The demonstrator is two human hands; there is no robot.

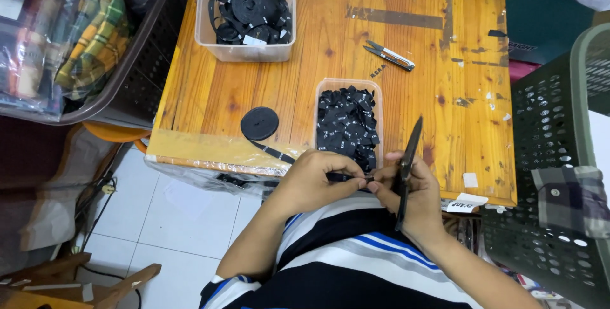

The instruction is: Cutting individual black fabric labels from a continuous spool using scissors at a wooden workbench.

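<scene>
My left hand (312, 180) pinches the free end of a black ribbon strip (273, 152) that trails from a small black roll (259, 123) lying on the wooden table (406, 42). My right hand (413, 194) grips black scissors (407, 163), blades pointing up and away, and its fingertips also touch the ribbon end. Both hands meet at the table's near edge, just below a small clear tub (328, 86) filled with cut black label pieces (347, 124).
A larger clear tub (248, 49) with black ribbon rolls stands at the table's back left. Small thread snips (389, 56) lie mid-table. A dark green perforated basket (559, 156) holding plaid cloth stands right; a brown basket (136, 61) with plaid fabric stands left.
</scene>
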